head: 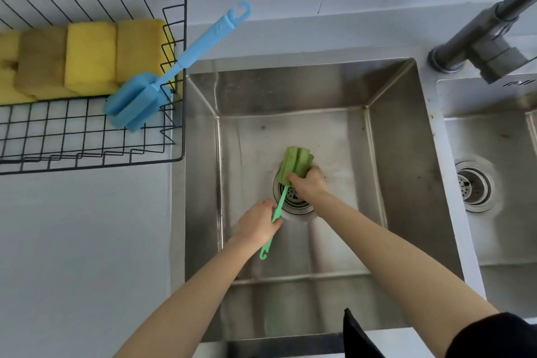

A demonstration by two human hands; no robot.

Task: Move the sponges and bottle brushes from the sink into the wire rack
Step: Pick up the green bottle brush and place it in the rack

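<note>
The green bottle brush (293,171) lies low in the sink (406,154), over the drain: the left hand (258,225) pinches its thin handle, the right hand (308,183) squeezes the foam head. It looks light, with a soft, probably wet head, so the stiff handle seems the surer hold for carrying it to the wire rack (174,73).

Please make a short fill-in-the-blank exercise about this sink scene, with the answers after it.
1. Both hands hold the ____ bottle brush in the sink.
2. The left hand grips its thin ____.
3. The right hand holds its sponge ____.
4. The blue bottle brush rests in the wire ____.

Answers: green; handle; head; rack
</note>
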